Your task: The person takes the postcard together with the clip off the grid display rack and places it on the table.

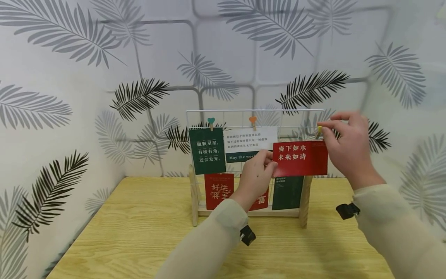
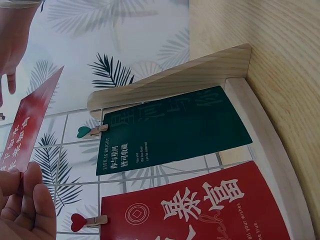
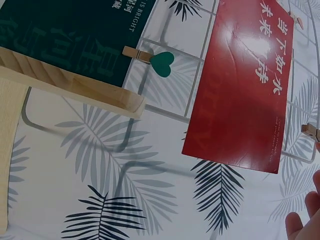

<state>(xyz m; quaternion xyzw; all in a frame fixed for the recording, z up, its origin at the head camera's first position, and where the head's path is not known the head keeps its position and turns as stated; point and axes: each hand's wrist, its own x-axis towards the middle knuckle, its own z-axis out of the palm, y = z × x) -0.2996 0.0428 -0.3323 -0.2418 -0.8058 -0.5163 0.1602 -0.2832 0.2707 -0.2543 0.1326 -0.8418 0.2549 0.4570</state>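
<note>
One hand, the left (image 1: 256,172), pinches a red card (image 1: 301,159). The right (image 1: 350,143) grips a clip (image 3: 310,131) near the rack's (image 1: 305,205) top-right corner.

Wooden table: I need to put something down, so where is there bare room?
The wooden table is bare between its left edge and the rack, and in front of the rack between the left sleeve and right sleeve. The rack itself is crowded: cards hang along it, and the left hand and right hand work there.

pale wall (image 1: 226,50) — leaf-printed in grey and black | table (image 1: 139,232) — yellowish with visible wood grain
</note>
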